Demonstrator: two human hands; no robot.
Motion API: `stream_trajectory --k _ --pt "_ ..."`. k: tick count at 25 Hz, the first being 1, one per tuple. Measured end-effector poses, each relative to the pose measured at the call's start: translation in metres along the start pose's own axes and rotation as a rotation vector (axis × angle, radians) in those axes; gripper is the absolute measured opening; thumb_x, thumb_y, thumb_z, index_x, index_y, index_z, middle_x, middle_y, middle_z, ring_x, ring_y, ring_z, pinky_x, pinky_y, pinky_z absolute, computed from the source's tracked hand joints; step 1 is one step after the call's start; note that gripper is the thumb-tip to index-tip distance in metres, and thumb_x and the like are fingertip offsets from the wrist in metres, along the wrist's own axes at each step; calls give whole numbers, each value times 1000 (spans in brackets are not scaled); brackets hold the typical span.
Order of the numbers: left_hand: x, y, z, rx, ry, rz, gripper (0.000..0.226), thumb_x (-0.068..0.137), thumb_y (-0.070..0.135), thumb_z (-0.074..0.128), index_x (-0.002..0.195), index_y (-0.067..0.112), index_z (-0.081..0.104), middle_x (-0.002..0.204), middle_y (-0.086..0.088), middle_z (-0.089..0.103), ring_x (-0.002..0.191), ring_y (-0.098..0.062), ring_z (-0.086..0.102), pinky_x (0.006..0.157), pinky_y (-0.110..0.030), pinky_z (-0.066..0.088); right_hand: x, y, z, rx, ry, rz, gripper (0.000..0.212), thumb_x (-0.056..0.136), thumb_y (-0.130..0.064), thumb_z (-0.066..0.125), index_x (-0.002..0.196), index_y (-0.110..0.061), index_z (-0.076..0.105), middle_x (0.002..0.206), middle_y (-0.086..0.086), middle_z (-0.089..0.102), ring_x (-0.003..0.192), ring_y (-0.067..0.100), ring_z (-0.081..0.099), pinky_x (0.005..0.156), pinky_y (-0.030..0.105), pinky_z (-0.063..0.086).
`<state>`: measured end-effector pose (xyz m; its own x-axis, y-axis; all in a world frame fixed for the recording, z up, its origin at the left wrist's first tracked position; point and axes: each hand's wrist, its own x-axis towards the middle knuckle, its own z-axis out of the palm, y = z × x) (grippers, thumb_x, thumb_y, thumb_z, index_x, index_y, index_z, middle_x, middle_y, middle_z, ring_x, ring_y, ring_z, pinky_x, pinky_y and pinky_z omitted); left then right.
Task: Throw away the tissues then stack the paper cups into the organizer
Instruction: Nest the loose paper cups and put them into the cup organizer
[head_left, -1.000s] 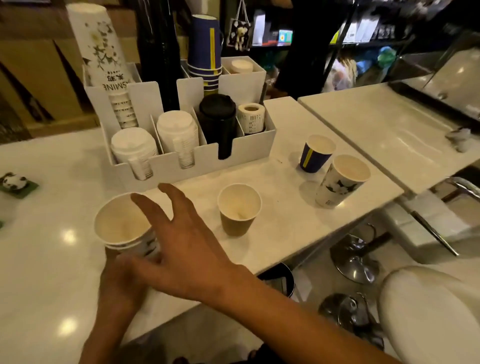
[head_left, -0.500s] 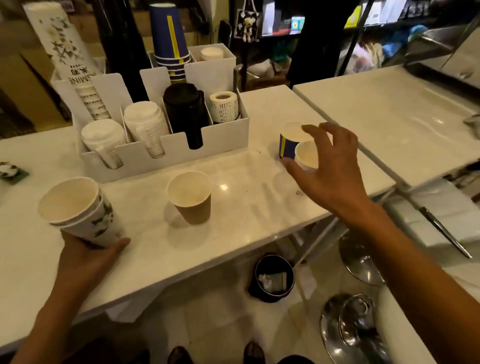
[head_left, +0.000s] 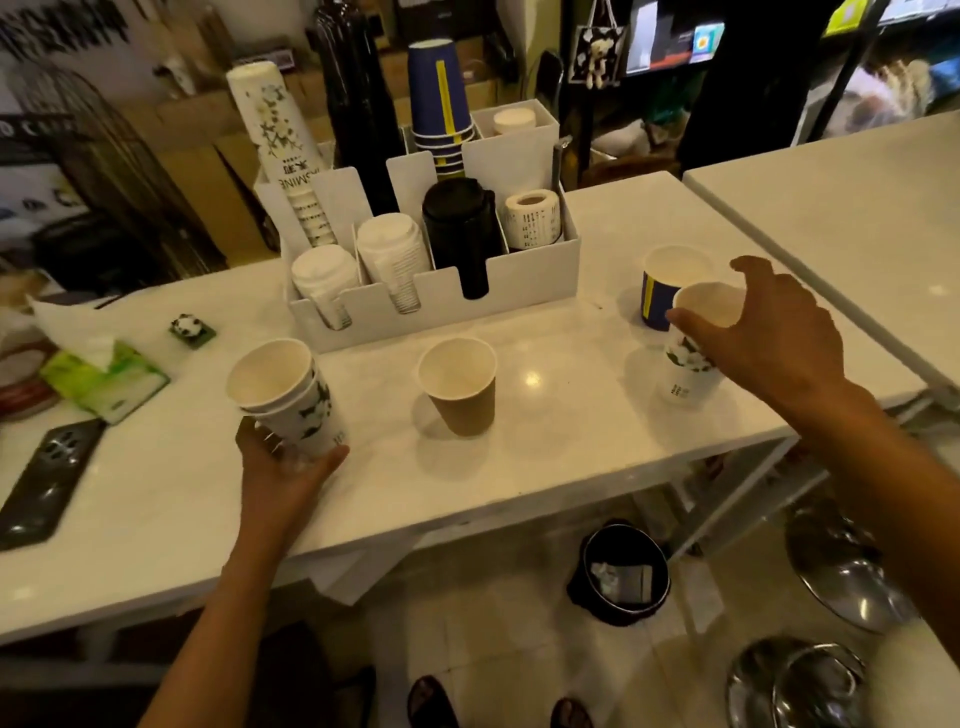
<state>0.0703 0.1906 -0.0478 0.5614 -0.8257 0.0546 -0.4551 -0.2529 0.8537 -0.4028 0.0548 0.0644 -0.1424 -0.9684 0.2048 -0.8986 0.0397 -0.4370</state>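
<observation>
Head view: left hand (head_left: 283, 470) grips two nested floral cups (head_left: 283, 392), tilted, at the counter's (head_left: 545, 457) near edge. Right hand (head_left: 769, 332) curls over the rim of another floral cup (head_left: 688, 364), just in front of the blue cup (head_left: 662, 291). Brown cup (head_left: 460, 384) stands between them, the white organizer (head_left: 441, 296) behind it.

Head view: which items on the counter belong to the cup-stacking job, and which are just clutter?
Job items:
- nested floral cups, held by left hand
- floral cup, gripped at the rim by right hand
- brown cup
- blue cup
- white organizer
- bin on the floor

Lying about:
- tissue pack
- phone
- panda figurine
</observation>
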Motion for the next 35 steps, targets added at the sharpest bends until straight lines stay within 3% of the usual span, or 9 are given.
stream_trajectory --k 6,13,15,18,20,23,27,31,35 --pt "-10 -7 1 39 26 -24 116 62 54 86 148 30 12 153 -13 38 133 -30 46 107 -48 43 -5 0 -9 -83 37 -240 73 78 -70 65 132 -22 57 112 12 74 93 36 70 76 43 55" --pt "-5 -14 4 43 55 -10 114 60 56 85 147 33 14 151 -12 42 131 -31 49 104 -48 44 -9 2 10 4 -59 -147 40 100 -42 45 102 -13 72 93 12 75 67 21 56 56 23 32" --pt "-4 -16 4 41 65 -2 113 62 54 85 147 34 15 152 -12 41 130 -31 49 102 -47 44 -4 4 6 29 -83 -85 37 100 -33 42 91 -10 69 86 14 72 61 18 54 53 22 38" --pt "-5 -17 3 14 77 3 108 65 54 84 147 35 16 153 -11 38 133 -31 46 103 -47 42 -5 -5 -8 501 -226 183 31 100 -26 47 112 -5 67 95 14 70 69 27 71 63 41 61" --pt "-12 -17 1 -1 67 -14 105 67 54 82 147 36 17 154 -11 37 135 -33 43 105 -48 41 -13 -18 -17 792 -357 289 30 101 -25 50 123 -8 62 100 14 72 69 25 76 61 39 63" --pt "-39 -11 -1 -70 98 -68 101 68 52 81 147 39 19 156 -8 34 138 -33 40 107 -47 38 -35 -36 -22 952 -465 265 26 100 -22 52 118 -7 62 99 18 73 71 24 76 55 34 61" --pt "-102 27 8 -173 215 10 94 65 47 81 142 44 27 150 -2 39 133 -19 45 111 -42 39 -73 -45 -9 1110 -572 259 27 101 -21 50 117 -6 66 104 20 75 88 36 74 64 45 63" --pt "-151 70 24 -172 -163 156 95 67 57 85 144 43 32 133 24 53 118 -4 59 93 -15 50 -103 -67 15 1175 -679 217 29 101 -18 48 96 -8 76 93 17 78 84 35 76 62 44 63" --pt "-160 89 25 -238 -385 155 76 70 55 84 135 47 45 131 24 60 120 -3 59 94 -14 49 -116 -84 30 1250 -743 173 39 99 -16 48 81 -16 82 87 16 78 78 33 76 57 37 61"
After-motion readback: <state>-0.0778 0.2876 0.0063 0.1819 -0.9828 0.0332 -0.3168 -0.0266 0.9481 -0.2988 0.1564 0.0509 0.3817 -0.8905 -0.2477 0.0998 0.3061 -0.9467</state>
